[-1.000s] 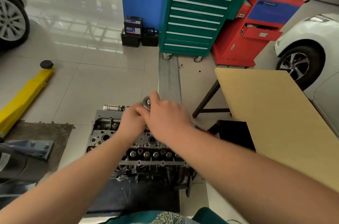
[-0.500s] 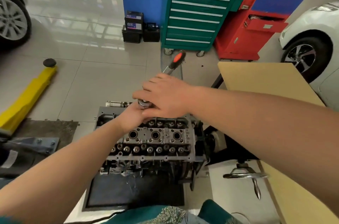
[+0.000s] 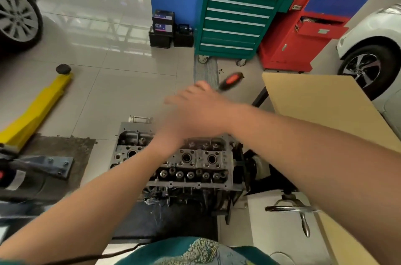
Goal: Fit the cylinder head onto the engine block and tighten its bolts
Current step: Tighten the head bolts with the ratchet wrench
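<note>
Head view | right hand (image 3: 201, 110) blurred, grip unclear, by ratchet's red-black handle (image 3: 231, 80) | left hand hidden | cast-metal cylinder head (image 3: 195, 160)

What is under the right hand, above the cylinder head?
The right hand covers the left hand and the ratchet's head. Only the ratchet's red-black handle sticks out beyond it. The bolt and socket on the cylinder head are hidden.

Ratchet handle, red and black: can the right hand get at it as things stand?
Probably yes: the right hand already lies over the ratchet handle, whose tip juts out past the fingers, nothing between; motion blur hides the grip.
</note>
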Demonstrator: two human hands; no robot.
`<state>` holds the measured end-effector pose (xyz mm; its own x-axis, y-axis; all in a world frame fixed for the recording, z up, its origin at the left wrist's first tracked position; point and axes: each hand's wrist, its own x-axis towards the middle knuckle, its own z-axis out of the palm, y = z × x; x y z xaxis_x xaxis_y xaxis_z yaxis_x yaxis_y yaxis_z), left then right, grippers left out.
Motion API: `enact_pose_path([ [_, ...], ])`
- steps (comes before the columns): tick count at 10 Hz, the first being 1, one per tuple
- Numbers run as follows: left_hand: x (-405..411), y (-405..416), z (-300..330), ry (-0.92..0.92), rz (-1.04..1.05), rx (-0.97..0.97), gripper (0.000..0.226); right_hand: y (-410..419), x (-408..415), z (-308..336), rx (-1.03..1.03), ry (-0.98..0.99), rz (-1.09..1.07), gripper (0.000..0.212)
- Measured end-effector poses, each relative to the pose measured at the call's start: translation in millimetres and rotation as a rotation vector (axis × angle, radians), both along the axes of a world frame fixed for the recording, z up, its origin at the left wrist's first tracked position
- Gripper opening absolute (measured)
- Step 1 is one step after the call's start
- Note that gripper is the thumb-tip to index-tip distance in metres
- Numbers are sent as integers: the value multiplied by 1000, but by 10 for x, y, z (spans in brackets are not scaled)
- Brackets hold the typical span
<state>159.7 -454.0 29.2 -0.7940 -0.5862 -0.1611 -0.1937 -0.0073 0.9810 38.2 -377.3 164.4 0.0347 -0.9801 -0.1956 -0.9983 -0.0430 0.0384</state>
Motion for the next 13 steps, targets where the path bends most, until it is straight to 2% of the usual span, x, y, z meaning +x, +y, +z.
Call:
enact_pose_path([
  [1, 24, 7, 175, -51, -59, 20, 26, 29, -191, 93, 40, 25, -68, 71],
  [2, 47, -29, 228, 14, -13, 5, 24, 350, 7, -26, -85, -37, -275, 28],
  [3, 92, -4, 248, -34, -13, -120, 18, 635, 394, -208, -153, -85, -507, 12],
  [4, 132, 74, 183, -44, 52, -71, 16, 510, 444, -186, -170, -58, -453, 21],
  [5, 107, 112, 180, -23, 172, 38, 12, 143, 148, -45, -127, -6, -206, 14],
  [6, 41, 139, 168, -69, 105, 36, 31, -136, -63, 103, -41, 123, -67, 17],
  [7, 63, 66, 196, -28, 147, 51, 32, -73, 53, 120, -60, 183, -199, 16],
  [8, 119, 6, 177, 20, 174, 18, 23, 327, 314, -14, -126, 142, -436, 10],
  [9, 150, 110, 154, 56, 159, 44, 23, 491, 379, -50, -78, 50, -401, 17],
  [10, 108, 123, 175, 54, 159, 29, 17, 272, 187, 6, 3, 19, -302, 15],
  [11, 45, 102, 180, -5, 77, -7, 24, -46, -50, 42, -33, 133, -140, 12],
  [12, 27, 64, 158, -43, 41, 39, 30, -279, -119, 96, -38, 169, 45, 18],
  [13, 49, 16, 155, -43, 36, 61, 36, -216, -76, 76, -74, 278, 2, 18],
])
